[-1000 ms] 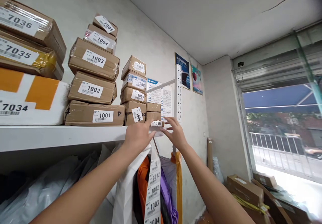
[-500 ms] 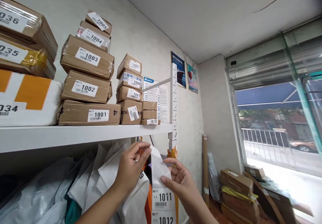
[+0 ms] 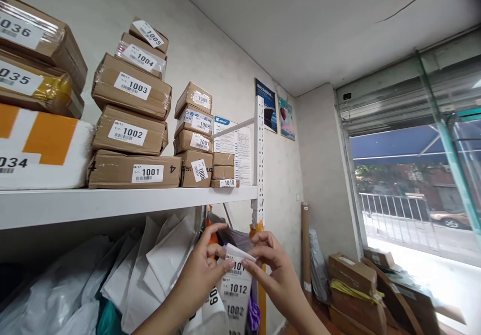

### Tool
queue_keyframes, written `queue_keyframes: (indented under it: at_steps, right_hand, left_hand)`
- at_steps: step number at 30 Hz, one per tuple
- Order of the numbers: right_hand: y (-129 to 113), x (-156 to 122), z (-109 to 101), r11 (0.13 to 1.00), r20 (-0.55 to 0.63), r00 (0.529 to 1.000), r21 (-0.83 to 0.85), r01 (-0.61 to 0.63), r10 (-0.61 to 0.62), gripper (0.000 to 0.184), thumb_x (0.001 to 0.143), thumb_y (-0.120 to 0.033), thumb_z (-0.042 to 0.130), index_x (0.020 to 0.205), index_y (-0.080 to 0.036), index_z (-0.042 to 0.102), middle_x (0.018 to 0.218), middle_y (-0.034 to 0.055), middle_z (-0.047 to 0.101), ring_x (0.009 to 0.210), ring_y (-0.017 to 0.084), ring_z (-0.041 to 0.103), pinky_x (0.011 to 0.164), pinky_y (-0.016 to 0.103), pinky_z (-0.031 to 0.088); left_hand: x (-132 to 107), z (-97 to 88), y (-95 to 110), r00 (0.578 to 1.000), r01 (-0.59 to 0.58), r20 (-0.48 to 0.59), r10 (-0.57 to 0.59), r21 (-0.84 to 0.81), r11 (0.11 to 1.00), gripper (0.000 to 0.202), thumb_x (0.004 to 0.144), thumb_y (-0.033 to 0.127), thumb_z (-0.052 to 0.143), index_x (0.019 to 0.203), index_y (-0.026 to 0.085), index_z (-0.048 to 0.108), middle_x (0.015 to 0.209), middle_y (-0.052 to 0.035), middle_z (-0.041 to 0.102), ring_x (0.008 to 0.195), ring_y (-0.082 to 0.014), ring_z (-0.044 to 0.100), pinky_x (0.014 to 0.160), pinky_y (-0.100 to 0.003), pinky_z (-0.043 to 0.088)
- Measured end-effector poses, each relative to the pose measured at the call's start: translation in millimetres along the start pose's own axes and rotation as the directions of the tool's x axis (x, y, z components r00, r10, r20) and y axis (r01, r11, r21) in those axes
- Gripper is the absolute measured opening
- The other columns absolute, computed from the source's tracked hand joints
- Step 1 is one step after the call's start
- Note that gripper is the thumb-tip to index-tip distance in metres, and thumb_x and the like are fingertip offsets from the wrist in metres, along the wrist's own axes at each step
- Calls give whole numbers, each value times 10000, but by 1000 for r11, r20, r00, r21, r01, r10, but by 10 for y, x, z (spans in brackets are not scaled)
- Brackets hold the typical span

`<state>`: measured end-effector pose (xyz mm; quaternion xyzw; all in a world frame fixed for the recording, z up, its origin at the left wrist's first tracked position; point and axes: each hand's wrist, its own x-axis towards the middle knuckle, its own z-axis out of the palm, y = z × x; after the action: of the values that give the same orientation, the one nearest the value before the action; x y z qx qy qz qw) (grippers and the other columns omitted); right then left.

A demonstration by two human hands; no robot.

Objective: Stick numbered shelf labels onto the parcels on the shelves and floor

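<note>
A strip of white number labels [image 3: 237,291] hangs below the shelf's right end, printed with 1012 and other numbers. Its top is folded over, so the upper label shows only in part. My left hand [image 3: 199,272] pinches the strip's left edge between thumb and fingers. On the opposite edge my right hand [image 3: 276,267] is closed, its thumb lying over the upper label. Behind the strip are purple plastic [image 3: 254,307] and grey bags, partly hidden. Small boxes, among them the box labelled 1010 [image 3: 221,183], sit on the shelf above my hands.
The white shelf [image 3: 128,204] carries stacked cardboard boxes [image 3: 131,87] with number labels and a white foam box [image 3: 80,159] at left. Below it are white and grey parcel bags [image 3: 60,285]. An upright post [image 3: 259,149] stands at the shelf's end. More boxes [image 3: 353,275] lie on the floor at right.
Both hands have moved down slightly. The blank upper part of the strip, upright before, is now folded down, and the printed labels sit higher between my hands.
</note>
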<state>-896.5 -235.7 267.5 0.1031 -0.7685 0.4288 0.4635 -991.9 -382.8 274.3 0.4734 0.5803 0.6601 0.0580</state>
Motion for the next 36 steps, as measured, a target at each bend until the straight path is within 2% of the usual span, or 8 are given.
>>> queue_keyframes:
  at_steps: [4,7,12,16,25,28,31,36]
  right_hand:
    - [7,13,24,980,102,992,177,-92,74,266,759,-436,655,922,-225,658,687,26,575,652,172,556,578,277,439]
    - [2,44,32,999,58,998,46,18,-21,227,750,-390,679,910,-228,677,710,33,610,651,170,565,551,263,422]
    - [-38,147,38,993,-27,995,52,102,-101,176,775,-389,648,787,-221,697,711,54,659,651,182,591,554,280,446]
    - [-103,270,65,972,-92,996,232,42,-21,224,660,-394,747,772,-214,675,651,21,632,598,158,570,554,274,472]
    - [-225,501,230,944,-87,996,328,33,-5,236,673,-404,732,715,-189,645,702,28,633,673,164,575,620,290,482]
    - [-236,735,149,954,-204,974,259,151,-99,199,682,-381,727,696,-197,652,698,21,626,680,168,564,629,298,479]
    - [-229,1136,-15,870,-315,949,463,169,-17,229,625,-372,783,710,-209,646,709,-5,631,674,145,563,648,283,480]
    - [-144,1808,-95,714,-120,991,699,44,56,380,468,-409,853,696,-216,618,675,-34,640,623,133,582,654,319,517]
  left_hand:
    - [-23,-5,63,999,-27,23,24,147,989,368,678,267,655,1038,192,644,797,-14,640,722,-152,558,673,-254,410]
    - [-20,12,139,994,-93,-23,107,339,936,156,718,320,630,731,191,716,769,-43,645,788,-203,578,732,-292,427]
    - [30,13,271,973,-202,-32,230,369,907,162,758,347,615,810,242,727,956,-45,653,918,-204,585,820,-280,423]
    - [98,11,340,978,-182,-51,204,285,941,269,804,418,552,777,188,689,734,-19,666,747,-181,581,687,-254,412]
    - [322,-36,453,888,-231,-202,413,582,780,508,851,541,407,504,195,273,477,63,253,487,-96,281,492,-248,198]
    - [375,-116,616,876,-212,-223,427,616,759,506,875,570,326,543,194,394,478,54,341,484,-111,356,492,-251,229]
    - [461,-191,814,898,-39,-246,366,781,623,411,905,496,299,829,207,581,578,10,571,593,-180,537,529,-269,295]
    - [663,-194,963,918,178,-296,263,902,393,382,867,378,396,1133,159,561,919,-126,702,891,-307,632,662,-349,417]
